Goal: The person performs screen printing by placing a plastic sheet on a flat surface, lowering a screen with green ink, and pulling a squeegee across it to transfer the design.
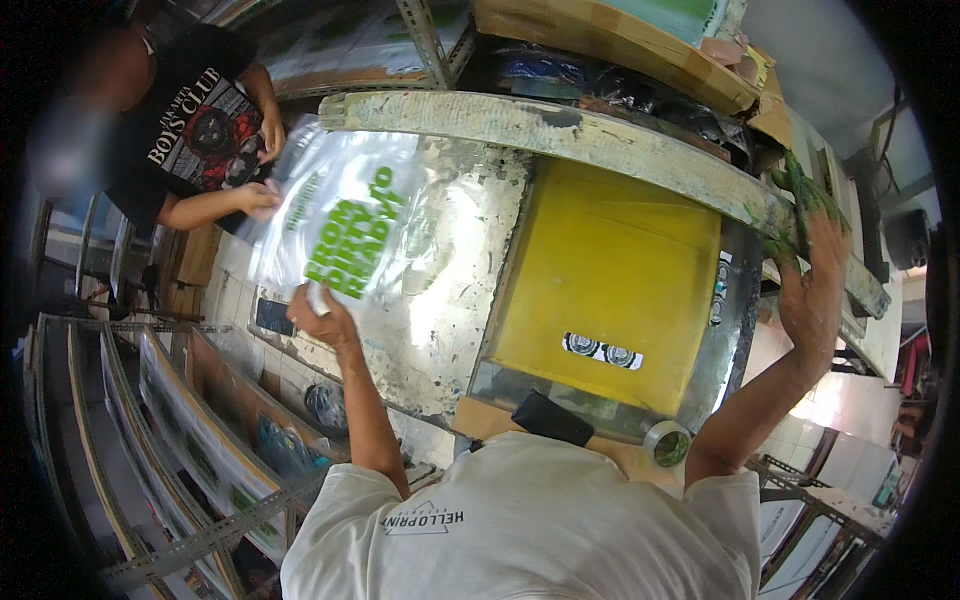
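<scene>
A clear plastic sheet or bag (290,245) with bright green lettering lies slanted over the left end of the worktable (465,250). My left hand (325,320) pinches its near edge. Across from me a co-worker's hand (258,199) touches the far left side of the same plastic. To the right, a yellow screen-printing mesh (610,280) rests flat, with a black-and-white sticker (602,351) near its lower edge. My right hand (812,285) reaches up to a green-stained part (793,195) at the right end of a long paint-crusted wooden beam (560,133); its fingers are partly hidden there.
A tape roll (667,443) and a black pouch-like item (552,417) sit at the table's near edge. Drying racks (190,430) stand at lower left. Cardboard (620,45) and dark plastic lie behind the beam. The co-worker in a black shirt (205,120) stands far left.
</scene>
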A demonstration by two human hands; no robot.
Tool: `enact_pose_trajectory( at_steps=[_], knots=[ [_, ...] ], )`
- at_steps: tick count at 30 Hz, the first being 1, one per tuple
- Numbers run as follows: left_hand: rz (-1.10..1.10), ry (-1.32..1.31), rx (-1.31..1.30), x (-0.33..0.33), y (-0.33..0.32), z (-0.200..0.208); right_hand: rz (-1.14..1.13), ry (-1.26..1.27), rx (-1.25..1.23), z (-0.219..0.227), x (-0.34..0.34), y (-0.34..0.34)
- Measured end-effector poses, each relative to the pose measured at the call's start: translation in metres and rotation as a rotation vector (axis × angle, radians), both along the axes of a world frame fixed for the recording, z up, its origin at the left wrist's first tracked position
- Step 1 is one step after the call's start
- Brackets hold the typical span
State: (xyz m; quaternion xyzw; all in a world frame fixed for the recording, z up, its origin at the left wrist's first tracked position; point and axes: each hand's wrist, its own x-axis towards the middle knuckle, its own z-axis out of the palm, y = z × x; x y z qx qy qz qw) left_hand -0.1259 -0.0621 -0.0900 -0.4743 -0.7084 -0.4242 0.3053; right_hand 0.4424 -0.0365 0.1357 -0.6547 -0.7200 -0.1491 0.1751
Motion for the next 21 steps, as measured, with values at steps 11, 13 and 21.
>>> enact_pose_trajectory(
  at_steps=[11, 13, 21],
  knots=[
    [-0.099, -0.226, -0.604, -0.005, 0.002, -0.075, 0.058, 0.050, 0.047, -0.008, 0.013, 0.003],
    [-0.138, -0.292, -0.491, -0.009, 0.012, -0.070, 0.066, 0.053, 0.053, -0.008, 0.014, 0.001],
    [-0.588, -0.719, -0.573, 0.082, 0.052, -0.006, 0.039, 0.018, 0.066, -0.008, 0.011, 0.003]
  ],
)
